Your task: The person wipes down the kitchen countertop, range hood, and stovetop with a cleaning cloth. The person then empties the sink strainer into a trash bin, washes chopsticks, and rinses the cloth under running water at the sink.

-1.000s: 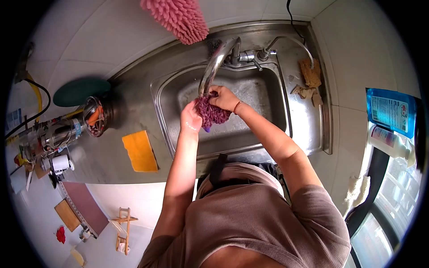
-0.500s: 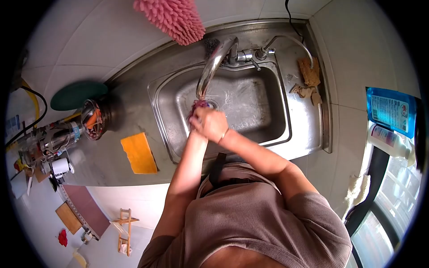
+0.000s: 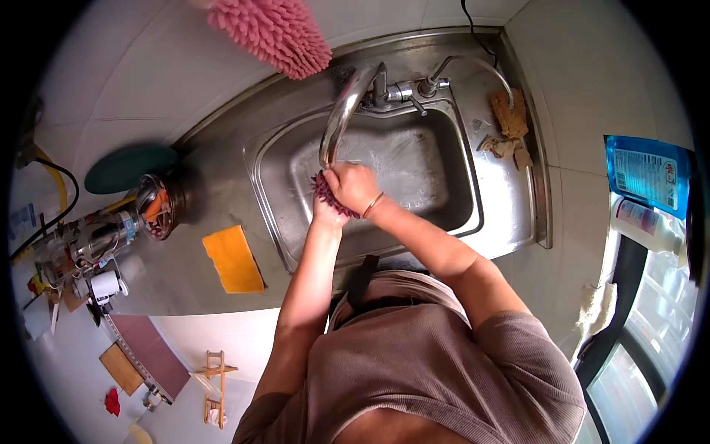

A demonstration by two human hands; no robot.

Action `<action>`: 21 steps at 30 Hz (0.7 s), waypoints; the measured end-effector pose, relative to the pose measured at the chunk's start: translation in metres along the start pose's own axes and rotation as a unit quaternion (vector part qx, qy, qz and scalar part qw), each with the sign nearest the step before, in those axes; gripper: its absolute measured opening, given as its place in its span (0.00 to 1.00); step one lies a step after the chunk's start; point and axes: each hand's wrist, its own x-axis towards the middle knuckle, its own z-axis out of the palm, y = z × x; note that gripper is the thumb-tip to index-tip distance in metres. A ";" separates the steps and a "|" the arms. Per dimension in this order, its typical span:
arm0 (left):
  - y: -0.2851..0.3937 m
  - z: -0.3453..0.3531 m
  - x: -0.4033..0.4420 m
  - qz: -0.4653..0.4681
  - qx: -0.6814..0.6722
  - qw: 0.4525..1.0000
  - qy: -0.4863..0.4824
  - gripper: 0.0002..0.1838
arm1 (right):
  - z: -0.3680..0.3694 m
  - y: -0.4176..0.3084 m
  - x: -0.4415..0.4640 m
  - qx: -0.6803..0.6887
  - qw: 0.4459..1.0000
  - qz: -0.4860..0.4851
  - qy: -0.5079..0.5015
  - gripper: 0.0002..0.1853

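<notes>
A dark purple, shaggy chenille cloth (image 3: pixel 323 190) is bunched between my hands over the left part of the steel sink (image 3: pixel 403 222), right below the mouth of the curved faucet (image 3: pixel 344 115). My right hand (image 3: pixel 355 189) is closed over the cloth from above, its fingers curled. Under it, my left hand (image 3: pixel 330 212) grips the cloth from below, with its fingers mostly hidden by the cloth and the right hand. The skin of the left wrist looks wet.
A pink chenille mitt (image 3: pixel 270 33) hangs at the back wall. On the counter lie an orange cloth (image 3: pixel 233 259), a green oval item (image 3: pixel 129 167) and a metal container (image 3: pixel 159 207). Brown sponge pieces (image 3: pixel 510 115) sit right of the sink, beyond them a blue bottle (image 3: pixel 647 174).
My right hand has shifted slightly up and turned, exposing more of the purple cloth along the left hand and wrist. The whole view has tilted a little.
</notes>
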 end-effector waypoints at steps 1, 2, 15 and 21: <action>-0.003 -0.014 0.009 0.011 -0.007 1.000 0.006 0.22 | -0.001 0.003 0.006 0.007 1.000 0.002 -0.011 0.12; -0.004 -0.008 0.009 0.022 -0.015 1.000 0.012 0.24 | -0.008 0.000 0.010 0.012 1.000 0.004 -0.023 0.12; 0.025 0.003 -0.004 -0.027 0.007 1.000 0.004 0.20 | 0.004 0.061 -0.001 0.080 0.989 0.000 0.127 0.23; 0.017 0.019 -0.019 -0.025 0.048 0.998 -0.012 0.24 | 0.010 0.089 0.028 0.678 0.609 0.363 -0.193 0.22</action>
